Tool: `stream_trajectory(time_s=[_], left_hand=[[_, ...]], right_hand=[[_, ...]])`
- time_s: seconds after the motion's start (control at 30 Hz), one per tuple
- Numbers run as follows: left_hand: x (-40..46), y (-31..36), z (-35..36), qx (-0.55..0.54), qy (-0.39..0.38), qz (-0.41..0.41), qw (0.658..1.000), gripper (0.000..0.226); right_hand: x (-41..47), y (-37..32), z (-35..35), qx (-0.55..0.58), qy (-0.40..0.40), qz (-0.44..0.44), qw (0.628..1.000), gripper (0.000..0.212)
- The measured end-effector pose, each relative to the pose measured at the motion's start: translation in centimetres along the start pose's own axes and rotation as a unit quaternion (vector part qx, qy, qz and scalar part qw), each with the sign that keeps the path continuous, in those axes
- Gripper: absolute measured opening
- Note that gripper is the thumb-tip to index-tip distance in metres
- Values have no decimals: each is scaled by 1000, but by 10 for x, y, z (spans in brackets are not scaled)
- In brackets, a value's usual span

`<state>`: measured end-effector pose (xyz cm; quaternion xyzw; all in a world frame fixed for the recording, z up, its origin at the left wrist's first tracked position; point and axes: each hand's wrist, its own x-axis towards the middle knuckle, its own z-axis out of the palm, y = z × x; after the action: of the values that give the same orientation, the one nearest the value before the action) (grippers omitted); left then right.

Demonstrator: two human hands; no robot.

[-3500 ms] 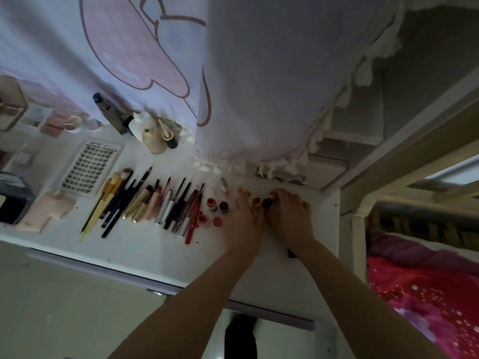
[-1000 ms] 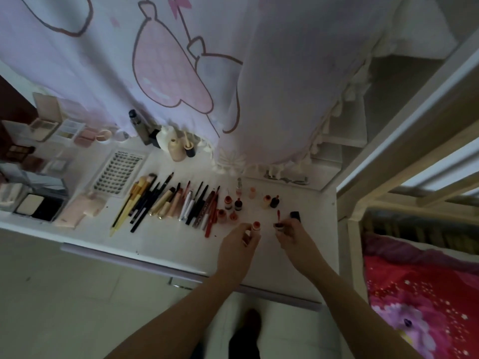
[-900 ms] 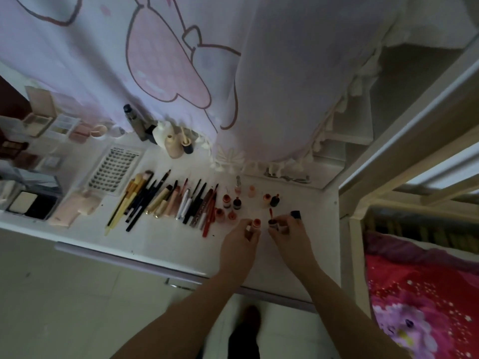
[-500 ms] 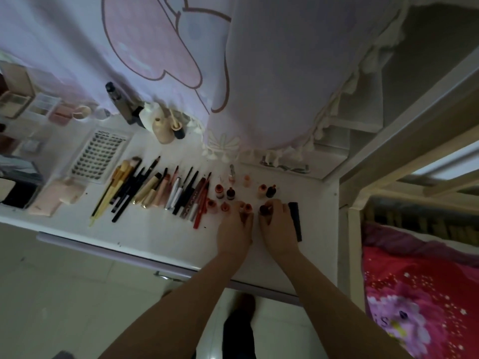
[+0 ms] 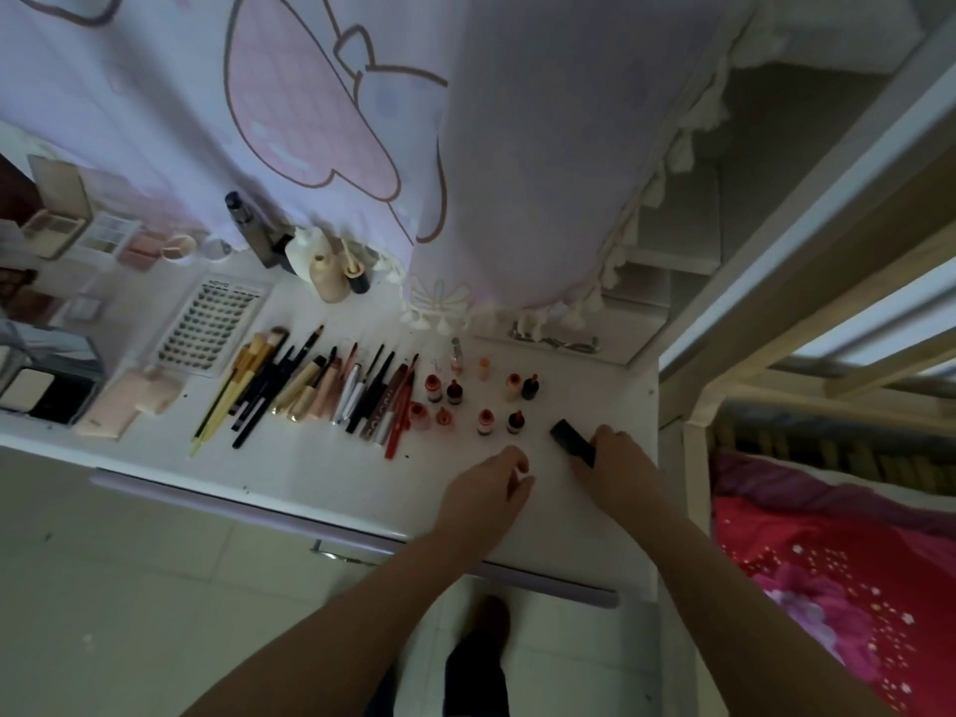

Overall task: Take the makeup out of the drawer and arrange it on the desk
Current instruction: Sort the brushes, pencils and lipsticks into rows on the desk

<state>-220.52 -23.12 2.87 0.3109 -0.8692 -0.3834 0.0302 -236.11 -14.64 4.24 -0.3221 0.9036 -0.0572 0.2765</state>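
Note:
On the white desk [image 5: 320, 473] lie a row of brushes and pencils [image 5: 305, 390] and several small lip-colour bottles [image 5: 455, 401] standing upright. Two of them, an orange bottle [image 5: 485, 422] and a dark red bottle [image 5: 515, 421], stand nearest my hands. My right hand [image 5: 613, 458] grips a black rectangular tube [image 5: 571, 442] lying on the desk at the right. My left hand [image 5: 489, 491] hovers just left of it with loosely curled fingers and holds nothing.
A false-lash card [image 5: 212, 328], pink puffs [image 5: 129, 406], compacts [image 5: 46, 390] and palettes [image 5: 77, 225] fill the desk's left. Bottles [image 5: 326, 271] stand at the back under a hanging pink curtain [image 5: 414, 147]. A bed frame [image 5: 776, 313] and red bedding [image 5: 853, 587] are at the right.
Both hands let go of the two small bottles, which now stand on the desk, and drew back toward me. My right hand moved right and took hold of the black tube.

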Motion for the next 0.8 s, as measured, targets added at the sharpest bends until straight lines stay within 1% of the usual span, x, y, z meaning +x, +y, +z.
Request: stream_trajectory(time_s=[0.03,0.1,0.13,0.17,0.2,0.27,0.3,0.37,0.43,0.53,0.63,0.73,0.8], left_hand=[[0,5,-4,31,23,51,998,18],[2,15,-12,100,51,162,980,34],[3,20,-18,128,49,204,969,40],[3,26,-26,143,29,228,963,42],[3,32,-36,149,1,234,961,40],[-1,40,-54,132,-55,211,967,33],[-4,43,-63,115,-74,199,970,29],[-11,48,-81,93,-93,195,972,22],[-18,46,-98,93,-110,195,970,20],[-26,22,-126,86,-93,156,980,22],[-36,3,-131,89,-74,149,982,22],[-40,4,-114,26,-72,139,987,15],[-38,4,-102,-18,-55,136,989,11]], right_hand=[[-6,3,-5,10,-16,-24,1000,28],[-22,4,-19,35,-48,-83,995,26],[-31,3,-28,52,-55,-114,991,24],[-40,0,-38,70,-55,-146,985,21],[-48,-4,-50,86,-52,-175,979,16],[-65,-13,-71,100,-59,-217,969,5],[-72,-18,-80,97,-72,-231,965,3],[-83,-28,-92,79,-94,-254,959,8],[-90,-32,-102,66,-88,-264,958,11],[-95,-27,-116,88,-58,-251,962,13],[-95,-21,-114,150,-69,-227,960,13],[-94,-28,-95,216,-102,-198,951,15],[-92,-32,-81,267,-106,-185,940,17]])
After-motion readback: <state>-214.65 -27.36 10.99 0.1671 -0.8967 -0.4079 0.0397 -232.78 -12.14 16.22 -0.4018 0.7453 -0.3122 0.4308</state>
